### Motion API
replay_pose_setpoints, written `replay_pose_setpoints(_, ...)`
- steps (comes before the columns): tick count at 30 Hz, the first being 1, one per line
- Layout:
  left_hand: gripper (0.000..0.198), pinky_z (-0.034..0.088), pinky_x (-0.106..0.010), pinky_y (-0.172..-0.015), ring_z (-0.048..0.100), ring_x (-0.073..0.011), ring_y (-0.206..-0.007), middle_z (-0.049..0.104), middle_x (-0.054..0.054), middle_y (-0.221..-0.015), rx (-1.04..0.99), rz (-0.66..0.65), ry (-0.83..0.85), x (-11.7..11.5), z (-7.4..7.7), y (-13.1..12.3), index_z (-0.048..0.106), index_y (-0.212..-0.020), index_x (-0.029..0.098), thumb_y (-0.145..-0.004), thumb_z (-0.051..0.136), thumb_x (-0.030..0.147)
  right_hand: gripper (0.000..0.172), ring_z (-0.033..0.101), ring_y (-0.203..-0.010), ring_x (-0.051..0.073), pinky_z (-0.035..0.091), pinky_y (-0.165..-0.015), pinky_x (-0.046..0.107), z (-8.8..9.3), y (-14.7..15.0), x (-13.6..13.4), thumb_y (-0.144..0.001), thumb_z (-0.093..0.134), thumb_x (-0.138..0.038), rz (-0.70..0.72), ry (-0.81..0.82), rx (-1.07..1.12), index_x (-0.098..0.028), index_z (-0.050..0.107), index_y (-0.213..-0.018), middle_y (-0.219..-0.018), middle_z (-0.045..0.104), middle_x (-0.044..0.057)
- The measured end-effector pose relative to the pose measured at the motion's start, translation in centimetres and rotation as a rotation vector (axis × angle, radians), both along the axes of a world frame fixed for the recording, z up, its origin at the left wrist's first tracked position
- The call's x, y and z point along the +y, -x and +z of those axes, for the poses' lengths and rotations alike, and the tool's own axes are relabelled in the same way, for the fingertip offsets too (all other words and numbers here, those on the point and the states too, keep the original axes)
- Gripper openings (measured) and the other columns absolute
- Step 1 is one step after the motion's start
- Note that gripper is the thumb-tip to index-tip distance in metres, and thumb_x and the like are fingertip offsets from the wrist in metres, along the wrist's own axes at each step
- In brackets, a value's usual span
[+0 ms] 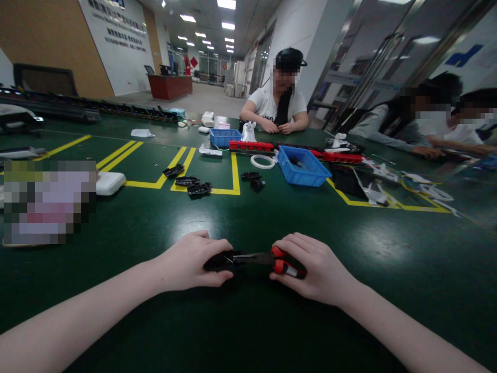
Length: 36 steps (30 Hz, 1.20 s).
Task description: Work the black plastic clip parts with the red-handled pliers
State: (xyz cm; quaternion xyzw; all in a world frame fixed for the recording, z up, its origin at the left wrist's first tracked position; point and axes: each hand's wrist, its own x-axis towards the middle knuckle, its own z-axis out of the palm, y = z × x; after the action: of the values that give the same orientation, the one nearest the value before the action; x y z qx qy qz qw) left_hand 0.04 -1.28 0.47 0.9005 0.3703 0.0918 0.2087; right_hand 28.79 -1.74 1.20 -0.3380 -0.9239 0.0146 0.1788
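Note:
My right hand (310,259) is closed round the red and black handles of a pair of pliers (258,257). The pliers' long, narrow jaws point left and reach a small black part (221,260). That part sits in my left hand (194,261), between the thumb and fingers. A thin, light-coloured piece shows at the part's top, where the jaw tips meet it; I cannot tell whether they grip it. Farther up the table lie several similar black parts (187,181), with a short black cylinder (258,184) to their right.
A blue bin (303,168) with a dark item inside stands beyond my right hand, beside a white ring of tape (262,161). Red strips (252,146) lie behind. A white box (110,183) is at the left. A person (281,103) sits opposite; others sit at right.

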Motion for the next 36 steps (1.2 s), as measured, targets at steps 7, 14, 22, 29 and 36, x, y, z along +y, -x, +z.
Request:
replay_pose_setpoints(7, 0.033, 0.038, -0.029, -0.065, 0.059, -0.0206, -0.076, 0.068, -0.003, -0.088, 0.007, 0.057, 0.033, 0.00, -0.19, 0.01, 0.060, -0.113, 0.022, -0.089, 0.060, 0.044, 0.030, 0.060, -0.077, 0.017, 0.049, -0.065, 0.030, 0.41, 0.25, 0.16, -0.082, 0.069, -0.040, -0.041, 0.180, 0.043, -0.018, 0.061, -0.102, -0.090, 0.066, 0.006)
replay_pose_setpoints(14, 0.040, 0.036, -0.028, -0.064, 0.058, -0.0190, -0.070, 0.066, -0.002, -0.080, 0.024, 0.028, 0.018, 0.09, 0.00, -0.07, 0.063, -0.101, 0.020, -0.086, 0.061, 0.057, 0.031, 0.061, -0.076, 0.017, 0.049, -0.064, 0.029, -0.04, 0.39, 0.20, -0.081, 0.070, -0.040, -0.039, 0.200, 0.044, -0.019, 0.061, -0.101, -0.090, 0.066, 0.006)
replay_pose_setpoints(22, 0.038, 0.035, -0.028, -0.063, 0.056, -0.0167, -0.067, 0.065, -0.001, -0.078, -0.010, -0.029, -0.026, 0.21, -0.11, 0.11, 0.064, -0.098, 0.019, -0.091, 0.054, 0.055, 0.036, 0.064, -0.082, 0.021, 0.053, -0.070, 0.035, -0.21, 0.10, 0.14, -0.082, 0.067, -0.043, -0.005, -0.012, 0.003, -0.018, 0.060, -0.107, -0.095, 0.069, 0.009)
replay_pose_setpoints(29, 0.034, 0.035, -0.028, -0.062, 0.057, -0.0169, -0.067, 0.065, -0.001, -0.077, -0.027, -0.029, 0.000, 0.13, -0.04, 0.11, 0.064, -0.097, 0.019, -0.091, 0.055, 0.052, 0.036, 0.064, -0.082, 0.021, 0.053, -0.071, 0.036, -0.23, -0.02, 0.17, -0.083, 0.066, -0.043, 0.019, -0.091, -0.022, -0.017, 0.060, -0.107, -0.095, 0.069, 0.010)
replay_pose_setpoints(36, 0.035, 0.036, -0.027, -0.062, 0.057, -0.0167, -0.067, 0.064, -0.001, -0.075, -0.025, -0.024, -0.025, 0.07, -0.06, 0.05, 0.063, -0.097, 0.020, -0.088, 0.058, 0.053, 0.034, 0.064, -0.082, 0.020, 0.052, -0.071, 0.034, -0.21, 0.17, 0.21, -0.082, 0.067, -0.043, 0.020, -0.024, 0.007, -0.018, 0.060, -0.104, -0.093, 0.069, 0.009)
